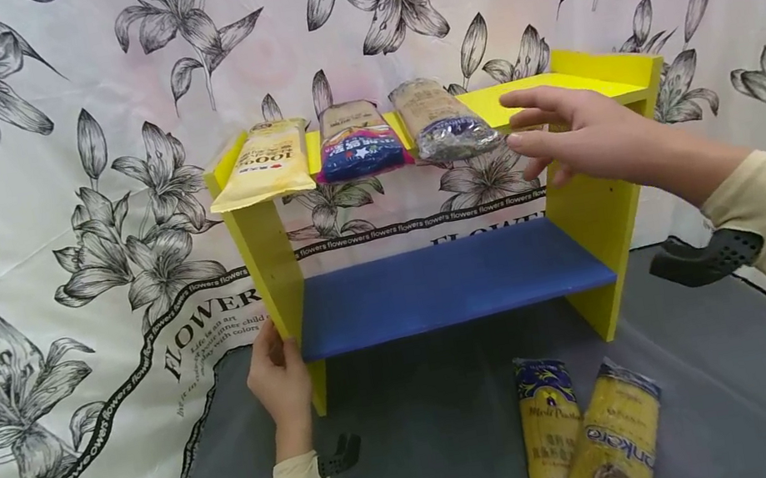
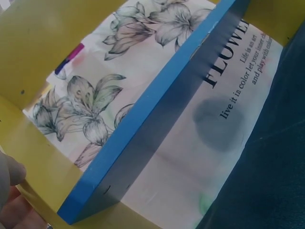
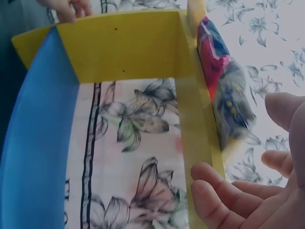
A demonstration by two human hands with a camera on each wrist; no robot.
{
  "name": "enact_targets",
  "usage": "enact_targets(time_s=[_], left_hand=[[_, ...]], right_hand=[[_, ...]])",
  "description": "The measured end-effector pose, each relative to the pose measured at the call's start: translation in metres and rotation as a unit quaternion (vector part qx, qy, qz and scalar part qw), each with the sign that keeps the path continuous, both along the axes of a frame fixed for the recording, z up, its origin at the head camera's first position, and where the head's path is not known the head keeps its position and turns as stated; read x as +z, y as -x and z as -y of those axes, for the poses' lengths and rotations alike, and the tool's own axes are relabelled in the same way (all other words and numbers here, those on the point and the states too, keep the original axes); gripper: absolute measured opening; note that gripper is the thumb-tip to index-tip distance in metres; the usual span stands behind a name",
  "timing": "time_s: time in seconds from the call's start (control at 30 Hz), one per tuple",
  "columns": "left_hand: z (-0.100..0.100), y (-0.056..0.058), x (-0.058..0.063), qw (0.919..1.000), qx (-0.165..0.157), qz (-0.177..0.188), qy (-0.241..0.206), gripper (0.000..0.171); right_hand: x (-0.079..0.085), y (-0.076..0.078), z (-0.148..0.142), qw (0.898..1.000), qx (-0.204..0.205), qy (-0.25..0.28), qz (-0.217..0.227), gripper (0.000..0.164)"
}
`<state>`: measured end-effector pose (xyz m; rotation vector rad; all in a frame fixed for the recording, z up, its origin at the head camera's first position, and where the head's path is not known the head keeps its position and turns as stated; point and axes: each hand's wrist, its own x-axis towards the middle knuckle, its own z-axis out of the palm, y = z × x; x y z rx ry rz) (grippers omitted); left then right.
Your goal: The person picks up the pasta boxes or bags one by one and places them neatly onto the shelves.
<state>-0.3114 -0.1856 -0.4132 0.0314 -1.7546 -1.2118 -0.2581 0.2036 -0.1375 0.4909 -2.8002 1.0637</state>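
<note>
A small yellow shelf unit [image 1: 266,267] with a blue middle board [image 1: 451,282] stands against a flowered cloth. My left hand [image 1: 282,387] holds its left side panel near the lower edge, thumb and fingers around the edge. Three packets lie in a row on the top board: a pale yellow packet [image 1: 267,161], a blue and pink packet [image 1: 359,141] and a clear packet with a blue label [image 1: 442,119]. My right hand [image 1: 574,131], fingers spread and holding nothing, hovers just right of the clear packet. In the right wrist view, its fingertips [image 3: 205,193] are by the top board's edge.
Two long yellow packets with blue ends, a slimmer packet [image 1: 552,430] and a wider packet [image 1: 617,436], lie partly overlapping on the dark grey table [image 1: 416,436] in front of the shelf. A raised yellow end piece [image 1: 613,69] borders the top board's right end.
</note>
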Motion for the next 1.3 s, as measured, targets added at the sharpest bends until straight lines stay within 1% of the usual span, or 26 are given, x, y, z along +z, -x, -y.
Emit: enact_targets(time_s=[0.07,0.13,0.2,0.27,0.33,0.43,0.53,0.63,0.73,0.87,0.93,1.0,1.03,1.07,1.13,1.2,1.3], left_hand=[[0.001,0.000,0.002,1.0000,-0.001,0.002,0.000,0.039],[0.001,0.001,0.003,1.0000,-0.004,0.004,-0.002,0.039],[0.002,0.000,0.004,0.9999,-0.008,0.004,-0.007,0.039],[0.001,0.000,0.004,0.9999,-0.012,0.003,-0.012,0.039],[0.001,-0.001,0.005,0.9998,-0.015,0.003,-0.016,0.039],[0.000,-0.001,0.004,0.9997,-0.014,0.007,-0.017,0.040],[-0.001,-0.001,0.004,0.9997,-0.014,0.010,-0.018,0.040],[-0.001,-0.001,0.003,0.9996,-0.018,0.010,-0.020,0.039],[-0.001,-0.001,0.002,0.9994,-0.022,0.009,-0.023,0.039],[-0.002,-0.001,0.002,0.9994,-0.021,0.006,-0.026,0.039],[-0.002,-0.001,0.003,0.9994,-0.020,0.005,-0.029,0.039],[-0.003,-0.002,0.003,0.9993,-0.019,0.004,-0.031,0.039],[-0.004,-0.002,0.003,0.9992,-0.020,0.005,-0.033,0.039],[-0.004,-0.002,0.003,0.9992,-0.021,0.006,-0.034,0.039],[-0.005,-0.003,0.003,0.9991,-0.023,0.006,-0.037,0.038],[-0.004,-0.003,0.002,0.9990,-0.023,0.005,-0.038,0.038],[-0.004,-0.003,0.001,0.9990,-0.023,0.007,-0.038,0.037]], right_hand=[[-0.004,-0.007,-0.015,1.000,-0.009,-0.002,0.000,0.072],[-0.012,-0.013,-0.032,1.000,-0.012,-0.004,0.003,0.070],[-0.024,-0.021,-0.049,1.000,-0.017,-0.011,0.009,0.067],[-0.040,-0.028,-0.064,0.999,-0.017,-0.020,0.020,0.066],[-0.061,-0.035,-0.078,0.999,-0.018,-0.032,0.032,0.065],[-0.098,-0.045,-0.096,0.998,-0.020,-0.037,0.052,0.065],[-0.136,-0.056,-0.110,0.997,-0.019,-0.018,0.074,0.064],[-0.172,-0.066,-0.118,0.993,-0.025,0.013,0.113,0.064],[-0.205,-0.075,-0.120,0.984,-0.038,0.039,0.170,0.067],[-0.242,-0.083,-0.113,0.963,-0.070,0.070,0.249,0.072],[-0.260,-0.086,-0.105,0.953,-0.088,0.082,0.279,0.074],[-0.276,-0.089,-0.097,0.945,-0.103,0.085,0.299,0.076],[-0.283,-0.090,-0.093,0.942,-0.112,0.081,0.305,0.077],[-0.289,-0.090,-0.089,0.941,-0.119,0.078,0.308,0.079],[-0.297,-0.091,-0.083,0.940,-0.129,0.069,0.307,0.082],[-0.300,-0.090,-0.078,0.942,-0.137,0.062,0.299,0.085],[-0.303,-0.087,-0.073,0.946,-0.137,0.059,0.286,0.087]])
